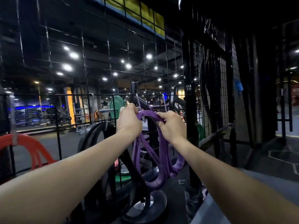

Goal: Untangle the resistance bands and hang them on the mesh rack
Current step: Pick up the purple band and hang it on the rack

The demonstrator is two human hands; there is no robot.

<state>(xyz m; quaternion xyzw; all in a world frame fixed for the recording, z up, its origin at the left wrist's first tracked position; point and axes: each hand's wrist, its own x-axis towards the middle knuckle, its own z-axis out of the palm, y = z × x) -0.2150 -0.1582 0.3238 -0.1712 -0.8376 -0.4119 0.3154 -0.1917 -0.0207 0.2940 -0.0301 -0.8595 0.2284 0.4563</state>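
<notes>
The mesh rack [97, 62] stands in front of the person and carries several bands on its hooks. An orange band [32, 146] hangs at the left side, and a black band [95, 131] hangs near the middle, just left of the hands. The purple bands [153, 159] hang in a bundle of loops at the right of the black one, with the top of the bundle at a small hook [144, 118] of the rack.

No writing can be read on the bands or on the rack; the green weight plate [116, 103] behind the mesh is too blurred to read.

Both arms are stretched forward. The left hand [129, 120] is closed around the top left part of the purple bundle. The right hand [173, 125] grips the top right part, fingers curled over the bands. The lower loops hang free below the hands.
</notes>
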